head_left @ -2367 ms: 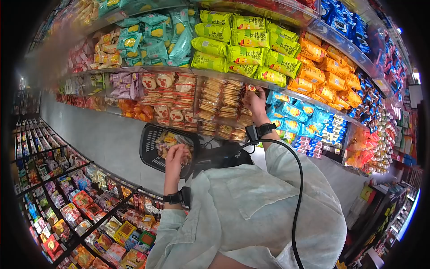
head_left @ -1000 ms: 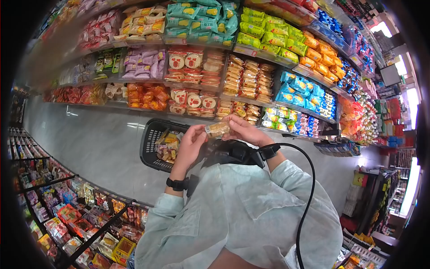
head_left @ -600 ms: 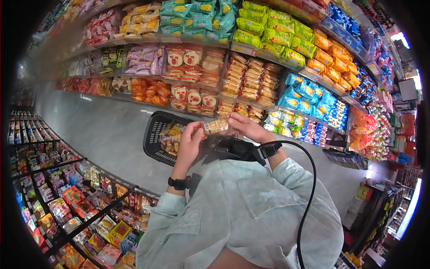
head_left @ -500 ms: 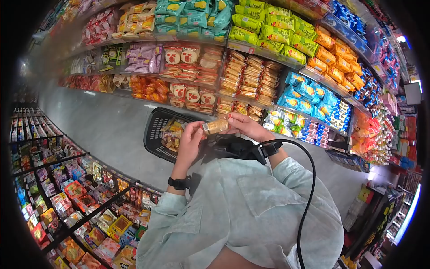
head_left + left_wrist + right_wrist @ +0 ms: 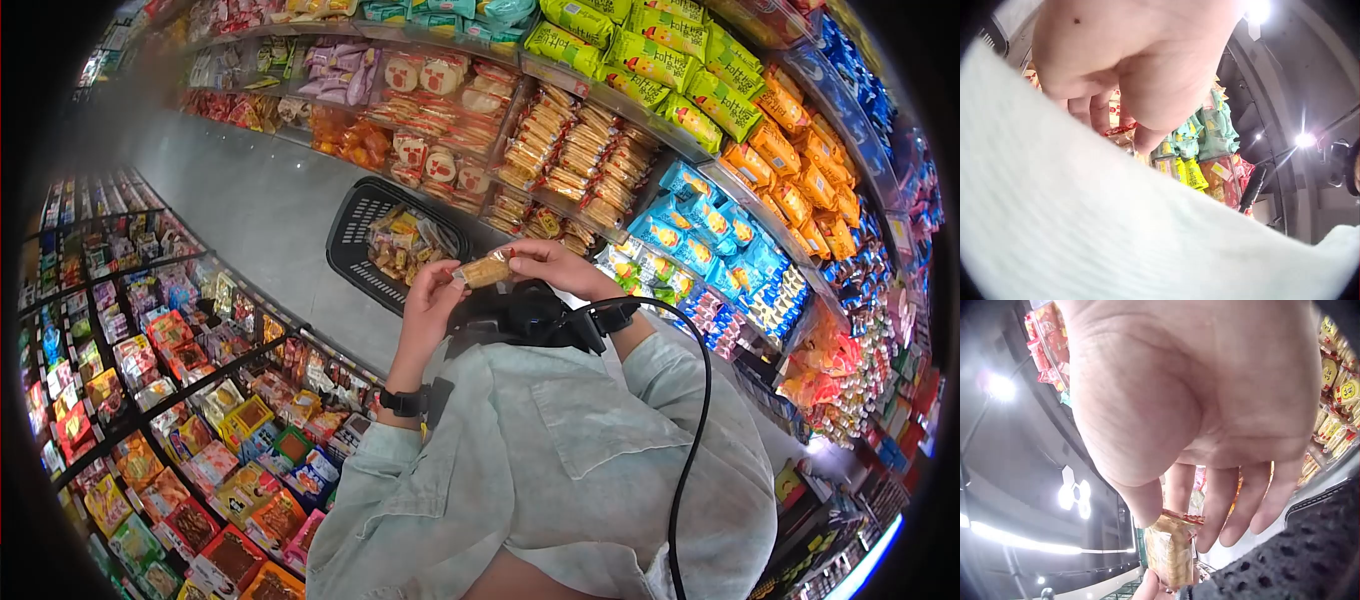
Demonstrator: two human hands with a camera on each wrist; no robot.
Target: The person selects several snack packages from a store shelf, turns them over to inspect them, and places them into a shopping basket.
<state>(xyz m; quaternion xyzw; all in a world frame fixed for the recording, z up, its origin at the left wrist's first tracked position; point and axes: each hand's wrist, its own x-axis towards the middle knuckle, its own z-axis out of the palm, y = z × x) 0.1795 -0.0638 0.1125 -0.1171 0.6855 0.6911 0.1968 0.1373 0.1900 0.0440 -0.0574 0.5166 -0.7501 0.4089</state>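
Note:
In the head view a small clear packet of crackers is held between both hands in front of the body. My left hand pinches its left end between thumb and fingers. At the other, red-trimmed end, my right hand pinches the wrapper. The right wrist view shows the packet close up, pale crackers visible through the film, left fingertips at its lower end. A sleeve covers much of the left wrist view; there only a red edge of the packet shows beside the left thumb.
A black basket with several small snack packets stands on the grey floor, left of the hands. Ahead are shelf bins of cracker packs, green bags and blue bags. A snack rack runs behind on the left.
My right hand was at the cracker bin and has come back with a packet. My left hand, first over the basket, has joined it on the packet. Lately the head view has shifted.

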